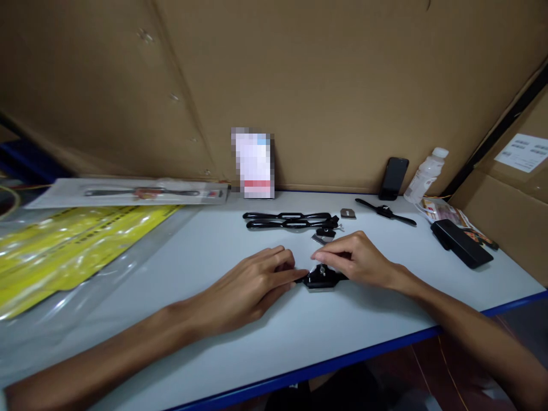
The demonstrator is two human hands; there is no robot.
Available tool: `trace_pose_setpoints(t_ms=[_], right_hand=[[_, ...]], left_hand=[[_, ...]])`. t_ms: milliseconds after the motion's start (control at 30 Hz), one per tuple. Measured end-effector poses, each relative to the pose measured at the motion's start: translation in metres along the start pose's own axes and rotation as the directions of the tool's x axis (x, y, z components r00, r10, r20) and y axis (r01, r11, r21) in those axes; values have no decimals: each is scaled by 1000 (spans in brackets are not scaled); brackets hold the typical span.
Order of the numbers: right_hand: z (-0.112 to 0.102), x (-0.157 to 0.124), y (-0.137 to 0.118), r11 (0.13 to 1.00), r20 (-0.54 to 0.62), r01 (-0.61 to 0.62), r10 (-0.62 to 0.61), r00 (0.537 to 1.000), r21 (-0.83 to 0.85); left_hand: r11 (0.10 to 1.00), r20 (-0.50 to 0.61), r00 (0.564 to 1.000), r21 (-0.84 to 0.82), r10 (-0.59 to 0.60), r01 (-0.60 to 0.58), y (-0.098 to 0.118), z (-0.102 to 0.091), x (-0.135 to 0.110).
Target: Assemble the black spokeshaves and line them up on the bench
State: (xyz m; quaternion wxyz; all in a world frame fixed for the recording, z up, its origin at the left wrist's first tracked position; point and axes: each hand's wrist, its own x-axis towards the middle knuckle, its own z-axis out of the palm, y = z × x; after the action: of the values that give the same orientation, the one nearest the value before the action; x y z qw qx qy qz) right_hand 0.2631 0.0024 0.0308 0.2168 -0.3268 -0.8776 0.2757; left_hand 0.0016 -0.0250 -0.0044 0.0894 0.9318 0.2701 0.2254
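A black spokeshave (321, 278) lies on the table in front of me, its blade edge showing along the near side and a small screw standing up at its middle. My left hand (261, 279) is closed on its left handle, mostly covering it. Just above the body, my right hand (357, 260) has thumb and fingertips pinched together close to the screw; whatever they hold is too small to make out. Behind them rest two black spokeshave frames (286, 224), a loose cap with a blade (324, 235) and a separate steel blade (348, 213).
Another spokeshave (385, 212) lies at the back right, near a dark phone (394, 178), a plastic bottle (426, 176) and a black case (462, 244). Plastic packaging with yellow print (85, 245) covers the left side, a wrapped tool (141, 193) behind it. Cardboard (321, 85) walls the back.
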Motion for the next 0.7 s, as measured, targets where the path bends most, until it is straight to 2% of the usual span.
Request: trace_pose_setpoints(t_ms=[200, 367, 433, 533, 633, 700], right_hand=[[2, 1, 6, 987, -23, 46, -50, 998, -151], [4, 2, 5, 986, -133, -79, 59, 989, -149], [3, 3, 4, 984, -137, -104, 84, 987, -147], [-3, 1, 3, 982, -66, -103, 94, 993, -157], [-17, -3, 3, 980, 95, -61, 80, 992, -188], [-28, -6, 2, 975, 209, -47, 94, 973, -219]], left_hand=[[1000, 11, 1000, -3, -6, 6, 0, 0, 0], [1000, -2, 1000, -10, 0, 0, 0, -1, 1], [1000, -2, 1000, -7, 0, 0, 1, -1, 1], [1000, 8, 1000, -4, -3, 3, 1, -1, 1], [1000, 20, 1000, 7, -4, 4, 2, -1, 1], [1000, 22, 1000, 17, -9, 9, 2, -1, 1]])
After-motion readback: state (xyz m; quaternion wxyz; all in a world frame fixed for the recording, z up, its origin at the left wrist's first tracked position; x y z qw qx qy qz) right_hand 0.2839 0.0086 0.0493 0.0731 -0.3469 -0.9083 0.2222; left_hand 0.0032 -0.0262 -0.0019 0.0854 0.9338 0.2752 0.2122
